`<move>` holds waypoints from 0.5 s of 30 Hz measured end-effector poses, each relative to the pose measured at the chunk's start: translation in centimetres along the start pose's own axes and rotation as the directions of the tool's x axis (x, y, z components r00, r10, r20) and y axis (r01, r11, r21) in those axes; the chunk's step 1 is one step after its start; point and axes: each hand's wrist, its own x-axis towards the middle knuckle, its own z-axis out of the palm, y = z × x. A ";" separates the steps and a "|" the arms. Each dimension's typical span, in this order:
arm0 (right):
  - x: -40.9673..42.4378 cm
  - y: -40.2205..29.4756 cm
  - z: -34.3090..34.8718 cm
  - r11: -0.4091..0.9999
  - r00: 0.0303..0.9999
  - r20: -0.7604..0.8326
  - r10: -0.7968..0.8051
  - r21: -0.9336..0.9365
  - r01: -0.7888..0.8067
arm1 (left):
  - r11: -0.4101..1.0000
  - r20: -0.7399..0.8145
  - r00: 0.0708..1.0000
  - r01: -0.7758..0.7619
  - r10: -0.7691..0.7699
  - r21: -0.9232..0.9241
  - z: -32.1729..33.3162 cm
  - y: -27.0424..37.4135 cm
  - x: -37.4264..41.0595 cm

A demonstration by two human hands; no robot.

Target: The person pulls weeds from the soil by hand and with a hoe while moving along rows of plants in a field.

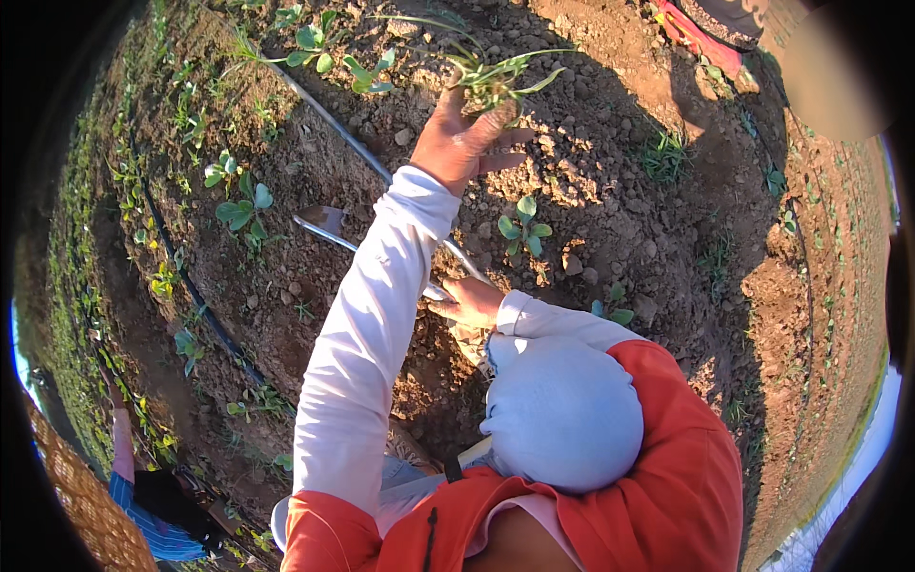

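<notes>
At the top of the view, my left hand [468,136] holds a clump of uprooted grass [497,79] between thumb and fingers, above the cloddy soil. Lower down, my right hand [468,302] is closed around the near end of a metal hand tool [325,232]. The tool's broad blade lies out to the left, low over the ground, and my left sleeve hides its middle. Just right of my arms a small broad-leaved seedling [525,227] stands in the soil. A dark drip hose [332,118] runs diagonally behind my left wrist towards my right hand.
More seedlings [243,207] grow to the left, beside a second drip hose [186,279]. A grass tuft [665,156] stands at right. Another person's striped sleeve [154,529] shows at lower left. Red cloth [697,39] is at upper right, near planted rows [843,286].
</notes>
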 end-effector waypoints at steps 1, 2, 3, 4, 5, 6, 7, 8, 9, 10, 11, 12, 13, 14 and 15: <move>0.3 -0.3 0.2 0.999 0.999 -0.013 -0.041 0.021 0.041 | 0.988 0.020 0.998 0.060 -0.064 0.142 0.2 -0.6 2.6; 0.6 0.8 1.2 0.996 0.994 -0.073 -0.083 0.010 0.084 | 0.892 -0.118 0.980 0.193 -0.158 0.408 1.3 -0.3 3.5; 0.1 0.3 0.2 1.000 1.000 -0.011 -0.006 -0.013 0.006 | 0.811 -0.175 0.982 0.161 -0.074 0.562 1.3 -1.3 3.7; -0.5 0.7 0.0 1.000 1.000 -0.010 0.013 -0.008 -0.013 | 0.842 -0.155 0.983 0.163 -0.095 0.515 0.7 -2.3 3.5; -1.0 1.1 -0.3 1.000 1.000 -0.004 0.028 -0.007 -0.028 | 0.870 -0.139 0.984 0.165 -0.113 0.465 -0.1 -3.0 3.2; -1.1 1.1 0.0 0.998 0.998 -0.026 0.063 0.008 -0.063 | 0.885 -0.181 0.983 0.116 -0.036 0.450 -1.0 -3.6 2.7; -1.0 1.1 0.5 0.999 0.998 -0.063 0.026 0.045 -0.023 | 0.900 -0.235 0.971 0.057 0.051 0.432 -1.9 -3.5 1.7; -0.9 0.9 1.1 0.998 0.998 -0.061 0.033 0.062 -0.029 | 0.925 -0.243 0.968 0.031 0.067 0.379 -3.1 -2.9 0.7; -0.5 0.1 1.1 0.998 0.998 -0.053 0.025 0.065 -0.022 | 0.915 -0.263 0.959 0.009 0.107 0.404 -4.0 -1.5 -1.2; -0.3 0.2 1.3 0.999 0.998 -0.054 0.035 0.042 -0.033 | 0.909 -0.272 0.954 -0.003 0.128 0.416 -5.0 -1.2 -2.5; -0.2 0.6 1.2 0.999 0.998 -0.054 0.045 0.017 -0.044 | 0.904 -0.283 0.947 -0.015 0.150 0.428 -6.2 -0.7 -3.8; 0.1 0.5 1.2 0.999 0.997 -0.058 0.045 -0.016 -0.046 | 0.892 -0.311 0.935 -0.014 0.172 0.451 -7.7 0.1 -5.4; -0.5 0.3 1.1 0.997 0.994 -0.100 0.031 -0.069 -0.038 | 0.884 -0.339 0.924 0.000 0.179 0.467 -8.7 0.8 -7.2; -0.8 0.3 0.5 0.993 0.990 -0.107 0.094 -0.056 -0.101 | 0.860 -0.375 0.907 0.030 0.190 0.509 -9.7 2.0 -8.3; -1.1 1.2 0.9 0.994 0.980 -0.181 0.078 -0.067 -0.091 | 0.864 -0.370 0.900 -0.015 0.232 0.504 -10.3 3.0 -9.3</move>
